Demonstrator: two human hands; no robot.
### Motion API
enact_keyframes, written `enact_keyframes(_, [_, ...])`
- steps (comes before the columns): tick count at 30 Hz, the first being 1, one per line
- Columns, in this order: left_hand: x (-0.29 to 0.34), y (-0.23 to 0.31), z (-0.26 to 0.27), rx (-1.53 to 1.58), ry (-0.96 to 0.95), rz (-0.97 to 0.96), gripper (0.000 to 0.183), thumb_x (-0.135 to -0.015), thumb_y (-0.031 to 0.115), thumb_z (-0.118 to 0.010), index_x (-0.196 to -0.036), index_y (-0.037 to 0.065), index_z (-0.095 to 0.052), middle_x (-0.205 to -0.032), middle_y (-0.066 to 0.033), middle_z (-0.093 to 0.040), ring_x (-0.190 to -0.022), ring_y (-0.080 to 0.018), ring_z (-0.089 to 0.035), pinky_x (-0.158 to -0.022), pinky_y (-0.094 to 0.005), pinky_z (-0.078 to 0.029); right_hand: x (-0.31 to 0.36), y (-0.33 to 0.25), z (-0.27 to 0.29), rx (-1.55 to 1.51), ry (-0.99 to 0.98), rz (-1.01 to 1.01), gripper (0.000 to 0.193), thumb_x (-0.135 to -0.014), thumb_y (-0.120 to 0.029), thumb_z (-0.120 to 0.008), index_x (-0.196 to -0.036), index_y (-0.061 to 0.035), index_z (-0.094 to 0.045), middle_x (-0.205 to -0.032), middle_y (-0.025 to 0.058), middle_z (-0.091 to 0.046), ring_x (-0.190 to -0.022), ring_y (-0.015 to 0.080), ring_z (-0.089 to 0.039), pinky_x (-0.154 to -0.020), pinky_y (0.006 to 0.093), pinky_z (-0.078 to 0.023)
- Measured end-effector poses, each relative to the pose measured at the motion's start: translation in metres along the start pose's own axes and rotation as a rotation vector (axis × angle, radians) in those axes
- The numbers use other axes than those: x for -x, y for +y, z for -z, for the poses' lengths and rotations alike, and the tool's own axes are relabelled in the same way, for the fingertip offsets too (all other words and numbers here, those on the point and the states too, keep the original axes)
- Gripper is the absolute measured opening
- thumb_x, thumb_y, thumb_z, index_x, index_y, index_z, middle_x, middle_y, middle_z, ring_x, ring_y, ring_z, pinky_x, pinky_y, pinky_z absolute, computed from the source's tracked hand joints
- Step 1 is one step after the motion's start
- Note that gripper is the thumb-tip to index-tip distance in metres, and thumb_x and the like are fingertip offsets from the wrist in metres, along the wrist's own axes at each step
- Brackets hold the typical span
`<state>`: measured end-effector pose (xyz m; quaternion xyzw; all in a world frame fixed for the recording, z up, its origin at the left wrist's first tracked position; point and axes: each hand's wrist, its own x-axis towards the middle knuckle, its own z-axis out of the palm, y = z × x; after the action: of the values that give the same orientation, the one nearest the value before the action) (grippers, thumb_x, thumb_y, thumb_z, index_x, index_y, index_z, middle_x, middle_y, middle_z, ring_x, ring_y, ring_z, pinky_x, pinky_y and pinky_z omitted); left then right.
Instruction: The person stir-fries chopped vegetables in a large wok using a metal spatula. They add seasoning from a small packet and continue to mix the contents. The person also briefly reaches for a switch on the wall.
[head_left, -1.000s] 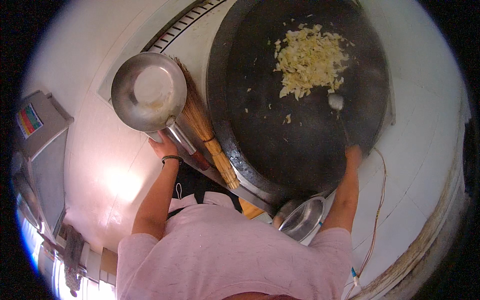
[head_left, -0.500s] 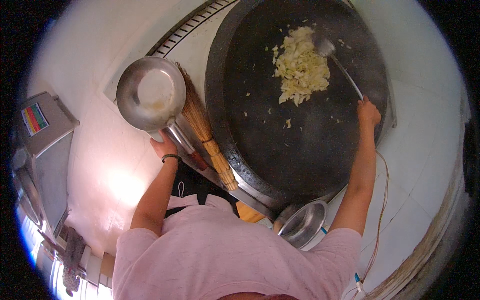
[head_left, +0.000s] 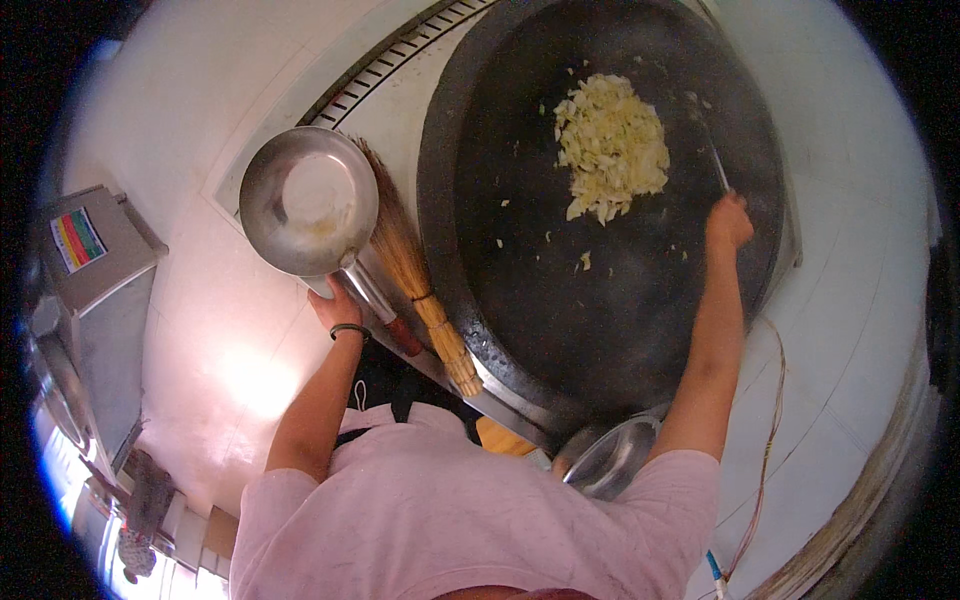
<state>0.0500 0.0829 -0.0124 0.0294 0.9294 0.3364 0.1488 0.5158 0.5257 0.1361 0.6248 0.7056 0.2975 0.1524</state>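
Observation:
My right hand [head_left: 730, 220] is closed round the thin handle of a metal ladle [head_left: 718, 166] above the right side of a big dark wok [head_left: 570, 330]. The ladle's head is a blur to the right of a heap of chopped cabbage [head_left: 612, 140]. Small bits of cabbage lie scattered around that heap. My left hand [head_left: 336, 306] rests at the counter edge just below a steel pan [head_left: 310, 200]. Its thumb and fingers are spread, with the tips partly hidden by the pan, and it does not grip the pan's handle [head_left: 372, 292].
A straw brush [head_left: 425, 290] lies between the pan and the wok rim. Metal bowls [head_left: 612, 458] stand at the wok's near side, close to my right arm. A slotted drain strip [head_left: 400, 55] curves along the far left. A thin cable [head_left: 768, 450] hangs at right.
The ladle's head has moved away from the cabbage, to the right, and is now blurred. The cabbage heap looks more gathered. My left hand stays beside the pan; the view has shifted slightly.

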Motion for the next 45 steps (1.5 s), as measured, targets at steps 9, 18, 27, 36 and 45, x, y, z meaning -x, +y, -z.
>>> enact_keyframes(9, [0.005, 0.012, -0.003, -0.207, 0.072, 0.042, 0.073, -0.081, 0.050, -0.047, -0.114, -0.015, -0.040, -0.116, -0.0320, -0.044, -0.109, -0.0412, -0.042, -0.093, -0.0398, -0.034, 0.121, -0.033, 0.046, -0.101, -0.360, 0.446, 0.032, -0.084, -0.014, -0.043, -0.113, -0.0041, -0.051, -0.075, 0.0144, -0.062, -0.065, 0.0287, -0.062, -0.054, 0.0383, -0.050])
enact_keyframes(18, [0.012, 0.029, 0.010, -0.128, -0.061, 0.137, 0.087, -0.081, 0.059, -0.040, -0.123, -0.016, -0.030, -0.128, -0.0314, -0.033, -0.121, -0.0375, -0.032, -0.102, -0.0367, -0.025, 0.253, 0.145, 0.056, -0.960, -1.361, -0.426, 0.024, -0.083, -0.024, -0.053, -0.071, -0.0039, -0.056, -0.048, 0.0074, -0.051, -0.035, 0.0181, -0.047, -0.034, 0.0326, -0.036])
enact_keyframes(27, [0.004, 0.018, 0.003, -0.096, -0.005, 0.031, 0.079, -0.081, 0.055, -0.045, -0.113, -0.017, -0.041, -0.113, -0.0318, -0.047, -0.106, -0.0412, -0.045, -0.091, -0.0418, -0.036, 0.169, -0.006, 0.040, -0.310, -0.703, 0.090, 0.038, -0.079, -0.038, -0.056, -0.096, -0.0049, -0.060, -0.089, 0.0189, -0.061, -0.084, 0.0365, -0.059, -0.071, 0.0456, -0.047])
enact_keyframes(36, [0.011, 0.030, 0.011, -0.116, -0.022, 0.101, 0.081, -0.081, 0.055, -0.045, -0.114, -0.018, -0.038, -0.117, -0.0334, -0.043, -0.110, -0.0421, -0.042, -0.094, -0.0402, -0.033, 0.232, 0.110, 0.107, -0.476, -0.905, 0.196, 0.037, -0.078, -0.035, -0.059, -0.099, -0.0035, -0.060, -0.094, 0.0199, -0.060, -0.089, 0.0375, -0.057, -0.075, 0.0439, -0.046])
enact_keyframes(45, [0.005, 0.014, -0.006, -0.218, 0.150, -0.051, 0.062, -0.082, 0.048, -0.047, -0.106, -0.010, -0.045, -0.105, -0.0284, -0.049, -0.099, -0.0423, -0.047, -0.083, -0.0433, -0.038, 0.144, -0.038, 0.009, -1.223, -1.029, -0.388, 0.024, -0.085, -0.027, -0.052, -0.097, -0.0059, -0.058, -0.057, 0.0093, -0.052, -0.041, 0.0208, -0.047, -0.036, 0.0350, -0.036])
